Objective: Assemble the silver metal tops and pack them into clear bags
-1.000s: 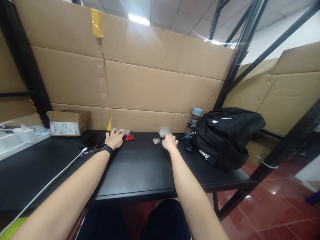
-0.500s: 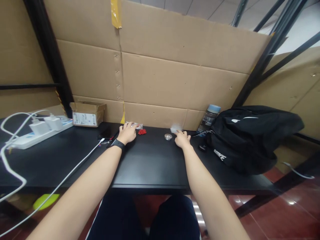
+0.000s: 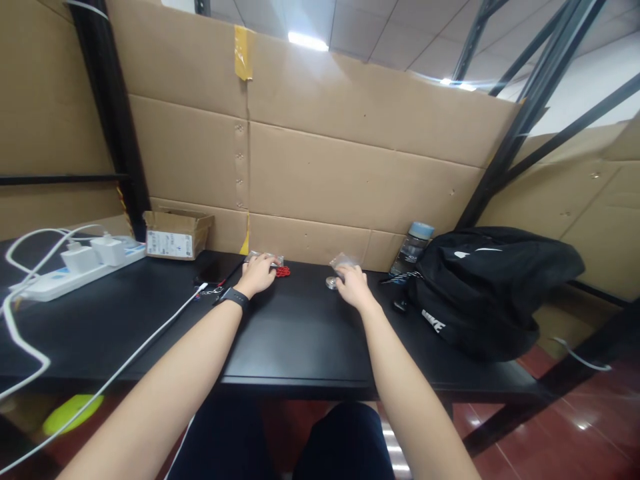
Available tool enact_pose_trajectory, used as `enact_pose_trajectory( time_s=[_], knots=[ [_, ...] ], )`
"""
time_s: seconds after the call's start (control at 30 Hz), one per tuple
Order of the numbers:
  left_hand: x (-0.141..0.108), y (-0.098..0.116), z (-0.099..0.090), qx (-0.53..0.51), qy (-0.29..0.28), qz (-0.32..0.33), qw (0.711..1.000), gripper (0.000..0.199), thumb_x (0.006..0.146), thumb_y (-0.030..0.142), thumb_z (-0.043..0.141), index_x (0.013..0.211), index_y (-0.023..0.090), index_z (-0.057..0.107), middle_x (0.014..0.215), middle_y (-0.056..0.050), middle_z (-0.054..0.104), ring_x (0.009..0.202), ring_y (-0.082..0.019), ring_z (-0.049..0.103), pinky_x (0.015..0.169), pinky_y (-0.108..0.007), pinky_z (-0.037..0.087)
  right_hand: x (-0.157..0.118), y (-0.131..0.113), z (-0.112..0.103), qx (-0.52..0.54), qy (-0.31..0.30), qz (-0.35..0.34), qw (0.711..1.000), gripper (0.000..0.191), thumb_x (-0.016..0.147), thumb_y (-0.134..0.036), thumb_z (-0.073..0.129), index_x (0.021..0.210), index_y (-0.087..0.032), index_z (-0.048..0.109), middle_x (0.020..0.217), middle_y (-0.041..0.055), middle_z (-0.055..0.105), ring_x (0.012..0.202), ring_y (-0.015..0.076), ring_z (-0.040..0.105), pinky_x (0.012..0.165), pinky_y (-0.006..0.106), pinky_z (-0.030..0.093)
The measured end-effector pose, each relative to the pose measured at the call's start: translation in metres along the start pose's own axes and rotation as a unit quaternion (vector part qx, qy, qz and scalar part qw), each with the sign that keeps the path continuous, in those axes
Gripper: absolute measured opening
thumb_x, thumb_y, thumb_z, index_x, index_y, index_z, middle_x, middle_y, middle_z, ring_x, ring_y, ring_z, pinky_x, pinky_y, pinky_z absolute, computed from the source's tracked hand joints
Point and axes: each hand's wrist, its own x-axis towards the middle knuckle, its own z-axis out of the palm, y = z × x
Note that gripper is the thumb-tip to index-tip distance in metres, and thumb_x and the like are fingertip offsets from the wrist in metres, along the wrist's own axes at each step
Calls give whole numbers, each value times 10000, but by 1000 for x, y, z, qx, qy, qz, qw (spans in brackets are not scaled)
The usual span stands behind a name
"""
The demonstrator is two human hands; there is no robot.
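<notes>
My left hand lies palm down near the back of the black table, fingers spread and holding nothing. Its fingertips reach a clear packet and the edge of a coiled red cord. My right hand is over the table to the right, thumb apart from the fingers. Beside that thumb sits a small round clear-and-silver container; whether they touch, I cannot tell. Just beyond the fingers is a clear plastic bag, partly hidden by the hand.
A black backpack and a water bottle stand on the right, with a small black object nearby. Left are an open cardboard box, a power strip, a dark phone and a white cable. Cardboard panels wall the back.
My right hand has moved left, closer to the round container, and its thumb is beside it. My left hand has shifted slightly toward the red cord. The view has tilted up a little.
</notes>
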Motion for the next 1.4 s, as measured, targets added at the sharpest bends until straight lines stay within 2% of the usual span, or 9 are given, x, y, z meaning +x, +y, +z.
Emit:
enact_pose_trajectory(
  time_s=[0.17, 0.3, 0.43, 0.53, 0.6, 0.77, 1.03, 1.23, 1.4],
  knots=[
    [-3, 1, 2, 26, 1, 23, 999, 334, 890, 310, 558, 1205, 321, 670, 1412, -51, 576, 1335, -328, 451, 1033, -491, 403, -9, -29, -8, 52, -49, -99, 993, 288, 913, -263, 564, 1106, -215, 771, 1154, 72, 744, 1107, 259, 594, 1004, 365, 412],
    [-5, 3, 1, 42, 1, 34, 999, 265, 842, 319, 620, 1091, 300, 706, 1323, -62, 629, 1282, -332, 482, 1009, -497, 403, -14, -33, -15, 210, -89, -144, 963, 276, 927, -379, 580, 1059, -253, 787, 1067, 28, 773, 940, 215, 674, 872, 307, 490],
    [-6, 4, -1, 51, -12, 30, 998, 181, 815, 325, 646, 964, 302, 747, 1241, -52, 664, 1259, -337, 489, 997, -500, 395, -6, -20, -14, 315, -21, -92, 944, 384, 950, -486, 524, 1022, -204, 774, 955, 50, 777, 845, 209, 696, 772, 301, 518],
    [-5, 5, -1, 56, -21, 36, 998, 217, 839, 342, 617, 998, 321, 764, 1243, -61, 660, 1267, -343, 477, 1002, -500, 387, 1, -4, -4, 264, 21, -42, 963, 305, 931, -408, 555, 968, -193, 768, 895, 52, 762, 818, 204, 685, 775, 305, 511],
    [-5, 5, 0, 59, -27, 41, 997, 247, 854, 361, 594, 1027, 328, 768, 1257, -69, 650, 1273, -350, 468, 1012, -506, 378, 3, 5, 6, 188, 15, -16, 982, 225, 876, -333, 633, 1016, -208, 758, 1000, 59, 751, 927, 219, 674, 856, 322, 496],
    [-5, 7, 4, 66, -37, 41, 996, 239, 860, 366, 580, 990, 309, 773, 1244, -76, 653, 1263, -343, 472, 1038, -506, 358, 4, 17, 24, 70, -56, 66, 994, 462, 822, -364, 710, 1274, -292, 642, 1352, 74, 618, 1257, 309, 528, 975, 458, 441],
    [-4, 4, 2, 64, -47, 43, 996, 213, 862, 380, 578, 855, 297, 774, 1218, -58, 667, 1244, -354, 478, 1006, -503, 383, 7, 21, 33, 92, -31, 69, 993, 370, 842, -392, 704, 1191, -288, 638, 1277, 44, 671, 1218, 275, 560, 971, 463, 392],
    [-2, -3, 1, 64, -55, 60, 995, 236, 812, 388, 694, 1038, 345, 748, 1315, -47, 617, 1284, -351, 453, 1025, -493, 372, 12, 23, 39, 118, -16, 76, 990, 463, 829, -357, 729, 1258, -281, 571, 1197, 40, 698, 1151, 235, 608, 941, 408, 387],
    [-3, 2, 2, 60, -63, 70, 994, 138, 865, 365, 648, 897, 319, 774, 1243, -48, 656, 1265, -344, 470, 1023, -484, 367, 14, 25, 43, 136, -18, 82, 987, 386, 820, -347, 741, 1181, -271, 628, 1181, 41, 706, 1109, 223, 625, 907, 368, 422]
  ],
)
